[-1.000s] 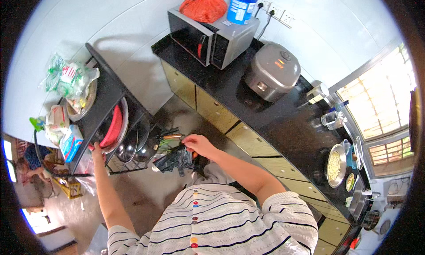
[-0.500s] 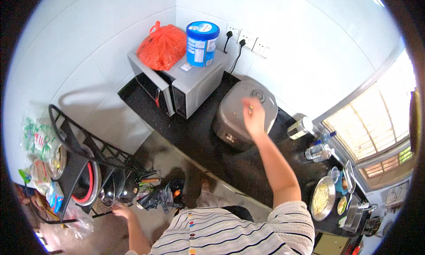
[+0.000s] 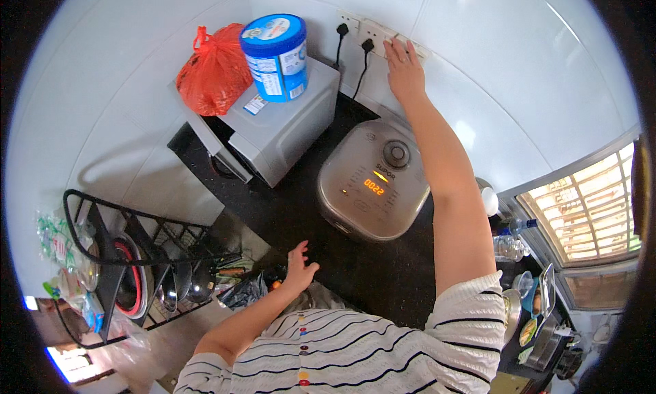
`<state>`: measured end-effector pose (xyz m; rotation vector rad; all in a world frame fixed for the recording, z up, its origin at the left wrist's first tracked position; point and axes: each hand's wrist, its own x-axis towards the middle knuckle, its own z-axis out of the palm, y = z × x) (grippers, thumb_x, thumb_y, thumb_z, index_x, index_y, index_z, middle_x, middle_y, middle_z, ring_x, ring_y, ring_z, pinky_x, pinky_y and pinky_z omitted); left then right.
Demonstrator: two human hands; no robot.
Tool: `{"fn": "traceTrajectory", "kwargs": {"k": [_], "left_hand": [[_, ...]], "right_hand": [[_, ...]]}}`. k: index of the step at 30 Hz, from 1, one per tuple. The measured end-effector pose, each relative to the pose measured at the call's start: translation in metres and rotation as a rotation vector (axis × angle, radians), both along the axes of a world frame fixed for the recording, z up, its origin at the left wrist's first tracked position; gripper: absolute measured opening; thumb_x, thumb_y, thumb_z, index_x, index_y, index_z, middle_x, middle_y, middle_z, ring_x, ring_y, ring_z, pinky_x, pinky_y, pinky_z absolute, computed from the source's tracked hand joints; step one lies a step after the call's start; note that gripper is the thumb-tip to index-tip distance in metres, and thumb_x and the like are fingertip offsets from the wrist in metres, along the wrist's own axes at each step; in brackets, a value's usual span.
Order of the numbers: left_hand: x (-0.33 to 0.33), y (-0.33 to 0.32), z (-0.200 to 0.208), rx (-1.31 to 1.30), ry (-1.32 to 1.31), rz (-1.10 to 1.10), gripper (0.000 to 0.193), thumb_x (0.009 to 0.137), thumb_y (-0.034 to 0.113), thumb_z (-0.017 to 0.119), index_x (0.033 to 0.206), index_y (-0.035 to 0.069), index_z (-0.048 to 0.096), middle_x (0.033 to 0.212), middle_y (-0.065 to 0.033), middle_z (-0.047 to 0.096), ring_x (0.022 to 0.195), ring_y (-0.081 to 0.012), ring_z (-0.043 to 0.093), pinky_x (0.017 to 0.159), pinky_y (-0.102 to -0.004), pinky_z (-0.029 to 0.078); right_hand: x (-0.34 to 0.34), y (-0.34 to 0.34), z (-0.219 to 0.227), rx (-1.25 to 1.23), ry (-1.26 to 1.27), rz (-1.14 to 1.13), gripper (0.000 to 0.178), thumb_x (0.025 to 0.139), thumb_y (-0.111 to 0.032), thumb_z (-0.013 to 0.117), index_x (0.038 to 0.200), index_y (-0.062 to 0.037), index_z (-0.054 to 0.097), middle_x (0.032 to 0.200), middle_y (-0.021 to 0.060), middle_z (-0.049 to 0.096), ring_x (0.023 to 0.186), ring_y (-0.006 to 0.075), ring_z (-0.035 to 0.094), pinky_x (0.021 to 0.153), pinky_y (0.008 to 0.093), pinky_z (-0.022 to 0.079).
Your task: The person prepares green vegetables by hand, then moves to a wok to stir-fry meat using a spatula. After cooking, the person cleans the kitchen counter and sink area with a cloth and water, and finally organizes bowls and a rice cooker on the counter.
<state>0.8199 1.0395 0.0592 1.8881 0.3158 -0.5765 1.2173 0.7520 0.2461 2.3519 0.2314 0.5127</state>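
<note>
My right hand reaches up to the wall, its fingers stretched out at the right end of the socket panel. Whether a fingertip presses a switch there I cannot tell. Below that arm a grey rice cooker with its lid closed stands on the black counter. Its display glows orange. My left hand hangs over the counter's front edge with fingers apart and nothing in it. Two black plugs sit in the sockets, their cords running down behind the counter things.
Left of the cooker stands a silver microwave with its door ajar, bearing a red plastic bag and a blue tub. A black rack holds pans and lids at lower left. Plastic bottles stand by the window at right.
My right hand has gone from above the cooker's lid up to the wall sockets. My left hand has come from beside the rack to the counter edge. The cooker's display now shows lit.
</note>
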Motion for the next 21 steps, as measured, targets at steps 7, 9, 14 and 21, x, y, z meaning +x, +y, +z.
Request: {"fn": "traceTrajectory", "kwargs": {"k": [7,9,14,21], "left_hand": [[0.028,-0.042,0.012,-0.767,0.442,0.203,0.074,0.083,-0.001,0.055,0.15,0.014,0.026,0.145,-0.0101,0.032,0.131,-0.0313,0.037,0.104,-0.0462,0.041],[0.039,-0.043,0.015,-0.948,0.535,0.297,0.068,0.082,-0.007,0.052,0.144,0.013,0.035,0.146,-0.0062,0.033,0.131,-0.0302,0.036,0.108,-0.047,0.037],[0.058,-0.04,0.009,-1.246,0.648,0.344,0.061,0.08,-0.008,0.051,0.137,0.012,0.044,0.145,-0.0025,0.035,0.131,-0.0285,0.035,0.112,-0.047,0.031],[0.07,-0.049,0.01,-1.334,0.782,0.472,0.051,0.075,-0.008,0.049,0.123,0.01,0.052,0.128,-0.0048,0.047,0.122,-0.0292,0.041,0.109,-0.0458,0.033]], "right_hand": [[-0.066,0.021,0.016,0.599,0.006,0.324,0.048,0.092,-0.025,0.055,0.136,-0.009,0.047,0.149,0.004,0.038,0.143,0.0244,0.024,0.117,0.05,0.011],[-0.125,0.026,0.014,0.877,-0.051,0.469,0.044,0.089,-0.019,0.058,0.131,-0.0082,0.051,0.143,0.0081,0.043,0.139,0.029,0.031,0.115,0.0524,0.015],[-0.296,0.0,-0.06,1.271,-0.162,0.335,0.034,0.082,-0.003,0.059,0.117,-0.0045,0.06,0.126,0.0147,0.056,0.125,0.0361,0.048,0.106,0.0469,0.035],[-0.39,0.026,-0.106,1.46,-0.077,-0.055,0.042,0.087,-0.005,0.061,0.128,-0.0061,0.054,0.141,0.0162,0.041,0.132,0.0352,0.038,0.107,0.0448,0.034]]}}
